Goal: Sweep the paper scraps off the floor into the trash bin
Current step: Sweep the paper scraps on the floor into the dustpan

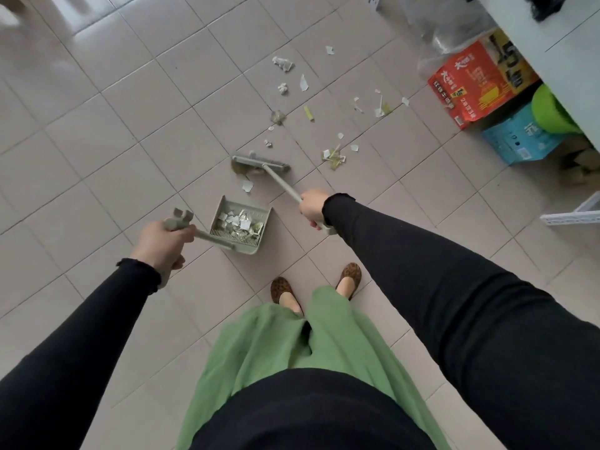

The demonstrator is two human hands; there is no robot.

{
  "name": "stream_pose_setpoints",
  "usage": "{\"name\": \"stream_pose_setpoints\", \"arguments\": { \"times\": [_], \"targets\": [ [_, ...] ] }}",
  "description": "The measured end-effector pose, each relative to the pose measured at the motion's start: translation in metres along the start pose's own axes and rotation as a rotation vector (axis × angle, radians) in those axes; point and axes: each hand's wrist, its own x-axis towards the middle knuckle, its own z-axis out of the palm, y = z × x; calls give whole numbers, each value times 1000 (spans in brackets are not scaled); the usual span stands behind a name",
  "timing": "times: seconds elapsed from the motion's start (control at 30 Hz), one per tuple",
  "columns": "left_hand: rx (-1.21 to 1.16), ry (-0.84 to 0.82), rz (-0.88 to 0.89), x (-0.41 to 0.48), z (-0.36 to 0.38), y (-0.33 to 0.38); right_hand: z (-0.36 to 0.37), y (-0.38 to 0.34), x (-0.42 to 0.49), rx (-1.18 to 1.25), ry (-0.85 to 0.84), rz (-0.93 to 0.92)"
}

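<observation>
Fingers of the left hand (162, 243) were curled tight round the dustpan handle (207, 237), fist closed, thumb side up. Right hand (313, 207) fingers wrapped round the broom handle (282, 183) near its upper end, also a closed grip. Both sleeves black.

Dustpan (240, 224) sat on the tiled floor (97, 141) just ahead of the feet, open mouth facing away from the person, already holding a pile of white and yellowish paper scraps (238, 224). Broom head (259, 164) was down on the floor just beyond the pan, apart from it, with one white scrap (247, 186) lying between head and pan.

More loose scraps (334, 155) scattered on the tiles past the broom, well apart from the pan: crumpled white bits (283, 64) farther out, a yellow strip (308, 113), small torn pieces off to the right.

Red carton (480, 82) and blue box (519, 141) stood at the upper right by a white cabinet (571, 60). Trash bin couldn't be made out
</observation>
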Motion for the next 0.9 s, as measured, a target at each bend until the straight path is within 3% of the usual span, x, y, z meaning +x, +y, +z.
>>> {"name": "stream_pose_setpoints", "arguments": {
  "times": [0.1,0.3,0.47,0.63,0.9],
  "targets": [
    [-7,-22,-10,8,-8,13,-7,20,-23,5,-73,59],
    [-32,-29,11,6,-10,24,-27,85,-117,-68,-78,-35],
    [-28,-25,20,5,-7,17,-18,62,-80,-137,55,-107],
    [-17,-24,8,8,-6,11,10,46,-40,-157,-48,-24],
    [-1,-16,34,13,-4,7,-14,112,-124,-46,-102,-36]
  ]
}}
